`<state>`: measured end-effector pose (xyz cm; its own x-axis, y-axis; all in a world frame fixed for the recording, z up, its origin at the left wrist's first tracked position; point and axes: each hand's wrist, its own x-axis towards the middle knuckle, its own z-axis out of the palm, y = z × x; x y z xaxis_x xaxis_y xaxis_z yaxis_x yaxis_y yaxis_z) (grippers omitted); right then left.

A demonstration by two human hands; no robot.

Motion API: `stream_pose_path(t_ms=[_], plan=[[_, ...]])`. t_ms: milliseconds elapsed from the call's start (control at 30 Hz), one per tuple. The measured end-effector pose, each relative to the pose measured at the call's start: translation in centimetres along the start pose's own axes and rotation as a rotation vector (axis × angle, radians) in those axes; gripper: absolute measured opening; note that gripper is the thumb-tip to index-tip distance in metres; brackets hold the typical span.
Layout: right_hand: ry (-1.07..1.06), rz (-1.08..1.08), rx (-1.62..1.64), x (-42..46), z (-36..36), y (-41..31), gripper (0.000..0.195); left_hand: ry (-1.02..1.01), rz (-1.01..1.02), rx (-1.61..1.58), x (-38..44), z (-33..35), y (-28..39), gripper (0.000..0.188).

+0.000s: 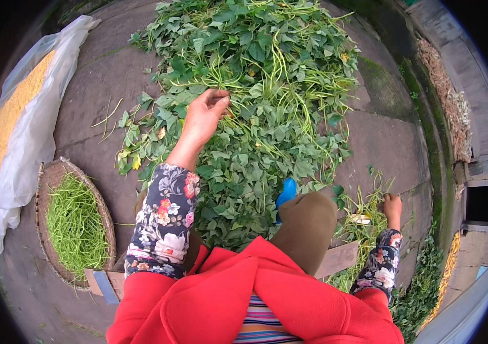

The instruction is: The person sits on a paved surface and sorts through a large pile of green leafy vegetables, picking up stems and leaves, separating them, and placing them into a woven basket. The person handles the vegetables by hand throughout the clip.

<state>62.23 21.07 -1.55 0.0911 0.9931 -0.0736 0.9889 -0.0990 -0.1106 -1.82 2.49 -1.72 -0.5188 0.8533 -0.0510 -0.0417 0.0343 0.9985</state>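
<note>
A big heap of leafy green vines (252,129) with long pale stems lies on the ground before me. My left hand (207,112) is over the heap's left part, thumb and fingers curled near some stems; whether it pinches one is unclear. At the lower right, my right hand (393,206) is bent beside a smaller, yellowish pile of stalks (360,236); its fingertips are hidden, so I cannot tell what it holds. Cut green stems (78,223) fill much of a woven oval basket (108,215) at the lower left.
At the far left, yellow grain (16,116) lies beside translucent plastic sheeting (48,116). A wooden bench (338,259) is under me. A few loose stems (108,118) lie on the paving left of the heap. A mossy ledge (431,159) and more greenery (418,296) border the right side.
</note>
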Motion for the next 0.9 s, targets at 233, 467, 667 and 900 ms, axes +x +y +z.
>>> stream_pose_path(t_ms=[233, 467, 667, 900], plan=[[-0.198, -0.64, -0.04, 1.6, 10.0, -25.9, 0.041, 0.293, 0.117, 0.16, 1.2, -3.1, 0.1, 0.034], [-0.478, -1.004, 0.065, 2.1, 19.8, -44.2, 0.036, 0.212, 0.071, 0.332, 1.1, -4.1, 0.1, 0.03], [-0.362, -1.186, 0.113, -1.4, 28.2, -53.7, 0.026, 0.304, 0.078, 0.201, -0.4, -5.0, 0.7, 0.029], [-0.024, -1.288, -0.193, -0.9, 36.4, -53.5, 0.011, 0.382, 0.051, 0.042, -0.3, -5.1, 1.9, 0.031]])
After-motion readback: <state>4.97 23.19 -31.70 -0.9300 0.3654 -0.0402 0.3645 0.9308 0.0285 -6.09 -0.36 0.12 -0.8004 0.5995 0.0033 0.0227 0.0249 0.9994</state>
